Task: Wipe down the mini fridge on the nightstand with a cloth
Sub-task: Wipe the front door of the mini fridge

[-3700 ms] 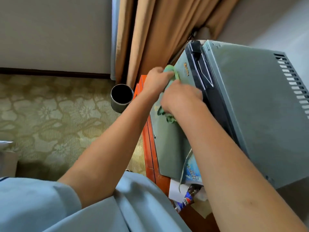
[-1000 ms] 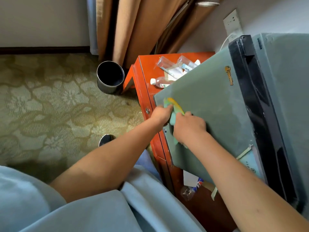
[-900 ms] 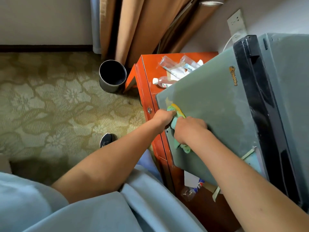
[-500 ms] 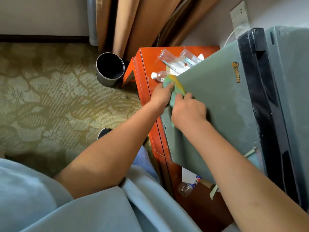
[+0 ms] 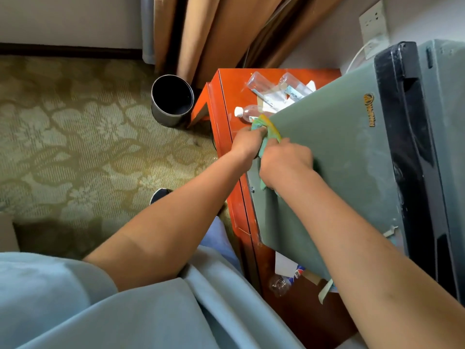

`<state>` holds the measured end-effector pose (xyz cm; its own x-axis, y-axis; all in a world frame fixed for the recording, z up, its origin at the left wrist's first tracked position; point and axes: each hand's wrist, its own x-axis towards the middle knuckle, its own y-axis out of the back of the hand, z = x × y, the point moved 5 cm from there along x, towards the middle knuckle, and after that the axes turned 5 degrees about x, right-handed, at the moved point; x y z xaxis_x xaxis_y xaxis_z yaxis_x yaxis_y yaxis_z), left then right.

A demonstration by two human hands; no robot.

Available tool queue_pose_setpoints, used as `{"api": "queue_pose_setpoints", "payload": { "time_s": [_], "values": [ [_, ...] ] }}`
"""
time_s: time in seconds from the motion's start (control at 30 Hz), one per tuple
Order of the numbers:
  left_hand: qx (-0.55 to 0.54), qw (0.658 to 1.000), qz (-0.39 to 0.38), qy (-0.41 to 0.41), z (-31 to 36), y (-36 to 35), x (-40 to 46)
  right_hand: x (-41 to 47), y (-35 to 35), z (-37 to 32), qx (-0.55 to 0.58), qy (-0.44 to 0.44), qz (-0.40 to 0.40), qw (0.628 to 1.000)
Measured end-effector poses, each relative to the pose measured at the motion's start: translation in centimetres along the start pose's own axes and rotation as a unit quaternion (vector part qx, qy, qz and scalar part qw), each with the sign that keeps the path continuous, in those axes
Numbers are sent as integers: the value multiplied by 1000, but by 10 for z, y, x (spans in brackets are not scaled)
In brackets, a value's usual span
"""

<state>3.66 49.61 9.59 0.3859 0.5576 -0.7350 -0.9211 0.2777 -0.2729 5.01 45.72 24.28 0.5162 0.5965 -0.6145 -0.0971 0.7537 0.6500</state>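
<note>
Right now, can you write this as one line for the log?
left hand: grips cloth | right hand: grips cloth | cloth: on fridge door edge | step: wiping

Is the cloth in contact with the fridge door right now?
Touching. The head view shows the cloth pressed flat against the fridge door near its far corner, under the left hand and right hand.

Both hands (image 5: 285, 161) slid the cloth (image 5: 268, 129) up the door.

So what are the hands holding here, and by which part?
Both grip the cloth against the fridge door: left hand at its upper bunched end, right hand over its lower part.
</note>
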Motion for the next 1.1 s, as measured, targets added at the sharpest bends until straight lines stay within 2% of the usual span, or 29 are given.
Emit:
{"api": "queue_pose_setpoints", "payload": {
  "time_s": [0.1, 0.23, 0.33, 0.4, 0.53, 0.6, 0.7, 0.8, 0.87, 0.9, 0.97, 1.1],
  "values": [
    [70, 997, 23, 3, -49, -11, -7, -7, -41, 12, 5, 14, -25, 1000],
    [180, 979, -24, 96, -127, -23, -33, -28, -97, 9, -60, 3, -167, 984],
    [209, 968, -60, 124, -141, -23, -35, -34, -103, 1, -106, 17, -250, 962],
    [185, 978, -39, 91, -120, -14, -22, -31, -79, -1, -112, 34, -229, 966],
    [106, 994, 36, 12, -59, 2, 0, -11, -32, 0, -37, 22, -76, 996],
    [93, 995, 49, -3, -51, 2, 6, -4, -37, -1, 5, 7, -42, 999],
    [137, 990, 44, 7, -82, -5, -1, -8, -75, 2, 12, 13, -52, 998],
    [213, 970, -39, 109, -156, -19, -18, -26, -120, 8, -28, 2, -169, 985],
    [199, 961, -91, 171, -189, -25, -27, -39, -136, 10, -59, -4, -252, 966],
    [191, 961, -100, 174, -191, -25, -28, -40, -136, 10, -67, -4, -267, 961],
    [196, 967, -80, 141, -174, -18, -21, -32, -126, 8, -69, 9, -253, 965],
    [136, 989, 2, 58, -112, 4, 10, 2, -86, -1, 6, 3, -127, 992]
  ]
}}
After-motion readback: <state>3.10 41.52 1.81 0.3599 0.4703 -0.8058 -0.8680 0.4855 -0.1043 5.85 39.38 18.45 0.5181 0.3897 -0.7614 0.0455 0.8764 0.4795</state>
